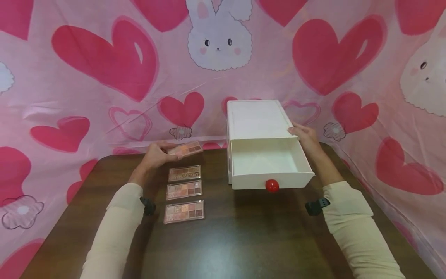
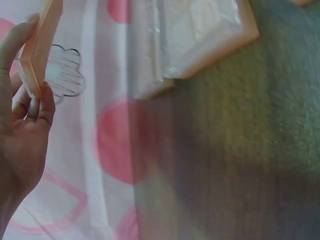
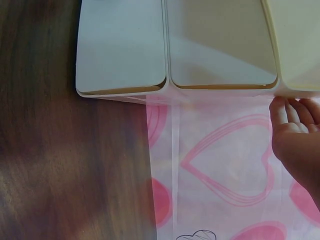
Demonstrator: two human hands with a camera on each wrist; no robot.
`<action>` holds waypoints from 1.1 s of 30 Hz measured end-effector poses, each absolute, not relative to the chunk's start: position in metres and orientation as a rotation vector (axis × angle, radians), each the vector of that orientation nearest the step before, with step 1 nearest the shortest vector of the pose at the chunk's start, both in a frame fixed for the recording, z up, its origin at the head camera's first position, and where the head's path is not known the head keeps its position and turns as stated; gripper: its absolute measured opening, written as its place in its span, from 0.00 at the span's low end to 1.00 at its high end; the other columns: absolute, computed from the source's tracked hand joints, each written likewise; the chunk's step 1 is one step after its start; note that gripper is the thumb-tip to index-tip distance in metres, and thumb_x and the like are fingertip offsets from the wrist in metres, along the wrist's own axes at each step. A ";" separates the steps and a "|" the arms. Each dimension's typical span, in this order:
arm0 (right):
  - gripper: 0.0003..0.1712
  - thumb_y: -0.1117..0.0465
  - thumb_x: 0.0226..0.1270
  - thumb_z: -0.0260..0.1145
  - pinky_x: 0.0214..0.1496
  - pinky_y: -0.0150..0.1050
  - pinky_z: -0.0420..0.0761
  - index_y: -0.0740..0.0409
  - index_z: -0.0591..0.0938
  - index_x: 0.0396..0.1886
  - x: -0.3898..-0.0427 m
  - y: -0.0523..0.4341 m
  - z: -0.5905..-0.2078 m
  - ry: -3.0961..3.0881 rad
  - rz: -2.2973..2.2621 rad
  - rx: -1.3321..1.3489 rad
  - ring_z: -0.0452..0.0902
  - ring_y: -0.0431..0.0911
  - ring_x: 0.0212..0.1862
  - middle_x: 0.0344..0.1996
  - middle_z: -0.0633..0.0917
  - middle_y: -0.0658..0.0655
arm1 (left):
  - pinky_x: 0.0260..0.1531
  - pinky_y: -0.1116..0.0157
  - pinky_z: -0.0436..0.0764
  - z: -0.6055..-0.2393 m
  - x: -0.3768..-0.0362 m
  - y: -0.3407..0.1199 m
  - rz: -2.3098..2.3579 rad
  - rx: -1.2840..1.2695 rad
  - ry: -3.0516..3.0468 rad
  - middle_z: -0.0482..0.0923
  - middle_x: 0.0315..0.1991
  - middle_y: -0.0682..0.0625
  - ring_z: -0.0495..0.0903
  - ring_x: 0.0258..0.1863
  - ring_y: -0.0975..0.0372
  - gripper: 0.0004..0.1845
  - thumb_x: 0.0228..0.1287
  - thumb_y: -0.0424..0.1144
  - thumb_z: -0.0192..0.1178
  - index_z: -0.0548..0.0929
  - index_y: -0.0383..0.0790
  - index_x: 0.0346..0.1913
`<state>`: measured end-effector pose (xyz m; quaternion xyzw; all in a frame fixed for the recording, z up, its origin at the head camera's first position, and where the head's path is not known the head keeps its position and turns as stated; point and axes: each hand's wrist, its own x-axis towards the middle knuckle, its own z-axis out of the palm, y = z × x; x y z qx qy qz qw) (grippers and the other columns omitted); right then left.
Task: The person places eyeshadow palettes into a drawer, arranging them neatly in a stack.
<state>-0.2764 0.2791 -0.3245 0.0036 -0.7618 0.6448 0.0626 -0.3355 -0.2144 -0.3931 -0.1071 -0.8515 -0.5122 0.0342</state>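
Note:
In the head view my left hand (image 1: 155, 158) pinches an eyeshadow palette (image 1: 189, 148) between thumb and fingers, lifted and slightly tilted. The left wrist view shows that palette (image 2: 41, 47) edge-on, fingers on both sides. Three more palettes lie in a column nearer me: an upper one (image 1: 184, 173), a middle one (image 1: 184, 190) and a lower one (image 1: 184, 212). My right hand (image 1: 306, 137) grips the right side of a white drawer box (image 1: 258, 118), thumb at its top edge. Its top drawer (image 1: 271, 181), with a red round knob (image 1: 272, 186), is pulled out.
Everything stands on a dark brown wooden table (image 1: 223, 240). A pink cloth (image 1: 223, 83) with hearts and rabbits hangs behind and beside it. Stacked tiers (image 3: 122, 45) of the box show in the right wrist view.

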 end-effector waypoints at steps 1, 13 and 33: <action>0.36 0.55 0.73 0.58 0.36 0.26 0.84 0.60 0.62 0.77 -0.277 0.279 -0.325 -2.301 1.948 0.009 0.81 0.28 0.33 0.28 0.83 0.27 | 0.28 0.73 0.74 -0.388 -0.331 -0.212 -1.585 -0.335 -2.612 0.76 0.45 0.42 0.69 0.35 0.66 0.31 0.47 0.33 0.80 0.84 0.28 0.57; 0.37 0.55 0.73 0.59 0.36 0.27 0.84 0.62 0.62 0.76 -0.275 0.277 -0.326 -2.287 1.953 0.023 0.82 0.29 0.33 0.27 0.84 0.27 | 0.29 0.75 0.74 -0.364 -0.313 -0.207 -1.383 -0.487 -2.604 0.82 0.43 0.35 0.72 0.32 0.67 0.28 0.47 0.33 0.80 0.86 0.29 0.54; 0.36 0.54 0.73 0.58 0.34 0.27 0.83 0.61 0.62 0.77 -0.275 0.278 -0.324 -2.313 1.909 -0.006 0.81 0.28 0.31 0.26 0.83 0.27 | 0.27 0.70 0.72 -0.324 -0.281 -0.179 -1.375 -0.716 -2.479 0.75 0.31 0.47 0.69 0.32 0.61 0.26 0.44 0.35 0.81 0.89 0.36 0.51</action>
